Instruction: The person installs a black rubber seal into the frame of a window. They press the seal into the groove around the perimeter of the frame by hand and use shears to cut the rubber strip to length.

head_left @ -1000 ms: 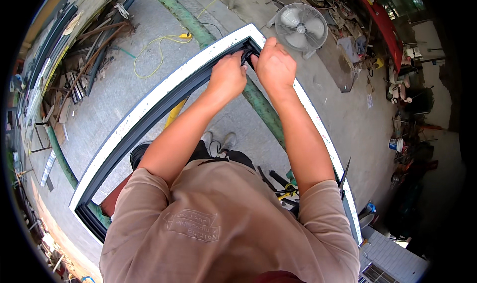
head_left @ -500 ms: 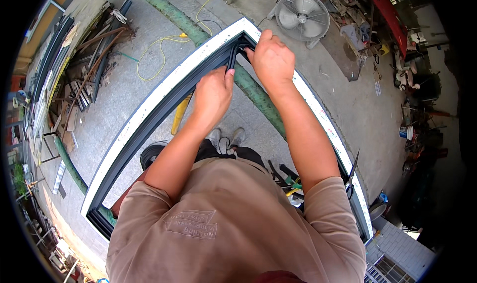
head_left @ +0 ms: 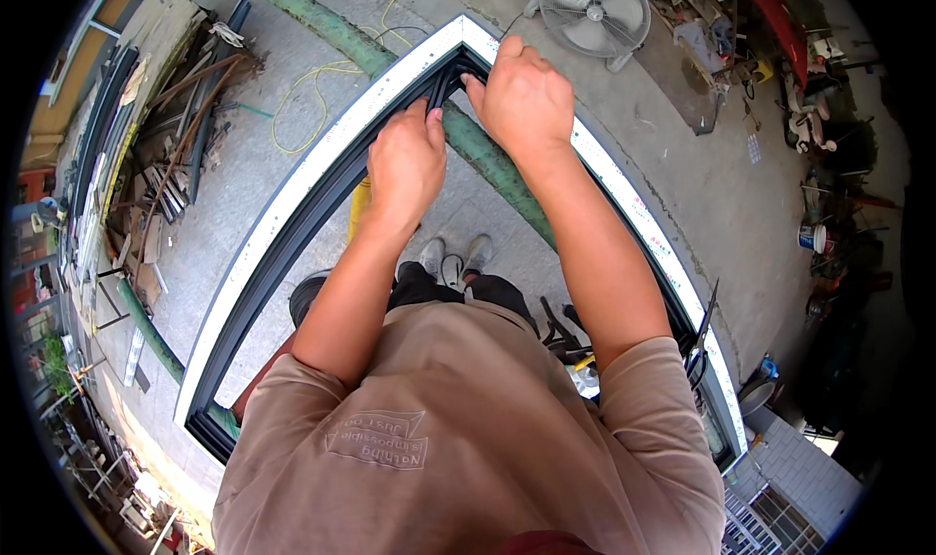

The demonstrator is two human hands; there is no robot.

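A large frame [head_left: 276,210] with a white speckled top face and dark inner sides surrounds my body, its corner pointing away from me. My left hand [head_left: 405,165] is closed round a black rubber strip [head_left: 439,87] just inside the far corner. Beside it, my right hand [head_left: 526,97] is curled over the corner's right side. Its thumb reaches inward toward the strip, and its other fingertips are mostly hidden. Dark scissors [head_left: 699,348] lie on the right side of the frame near my right sleeve.
Green pipes [head_left: 502,170] run under the frame. A grey floor fan [head_left: 593,14] stands at the far right. Scrap wood and metal [head_left: 180,136] are heaped at the left. A yellow cord [head_left: 292,116] lies on the floor, and clutter lines the right side.
The frame's far corner and both hands appear slightly higher and further left in the picture. My right thumb has shifted toward the strip; my left hand still grips it.
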